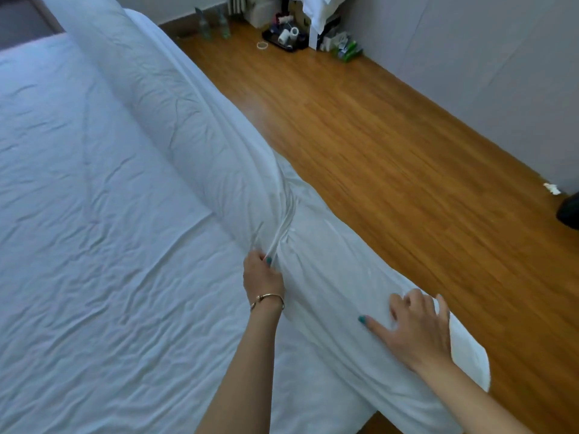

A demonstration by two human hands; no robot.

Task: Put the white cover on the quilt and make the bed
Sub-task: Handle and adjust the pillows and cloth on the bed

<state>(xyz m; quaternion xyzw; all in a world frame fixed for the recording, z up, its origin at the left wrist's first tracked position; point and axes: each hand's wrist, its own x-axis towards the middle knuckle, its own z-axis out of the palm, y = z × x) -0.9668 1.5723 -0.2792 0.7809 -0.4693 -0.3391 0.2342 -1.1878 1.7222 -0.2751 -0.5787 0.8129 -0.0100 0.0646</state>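
A long white roll of quilt and cover (163,98) runs along the right edge of the bed (78,230), from the far top left toward me. My left hand (262,277), with a gold bracelet on its wrist, grips a bunched fold of the white cover at the near part of the roll. My right hand (413,327) lies on the flatter near end of the white fabric (338,270) by the bed's edge, its fingers spread and a little bent over the cloth. The sheet left of the roll is wrinkled.
A wooden floor (391,145) lies to the right of the bed, bounded by a grey wall (485,67). At the far end stand glass bottles (206,26), a dark tray with small items (286,37) and a green packet (347,51). A dark object (568,211) sits at the right edge.
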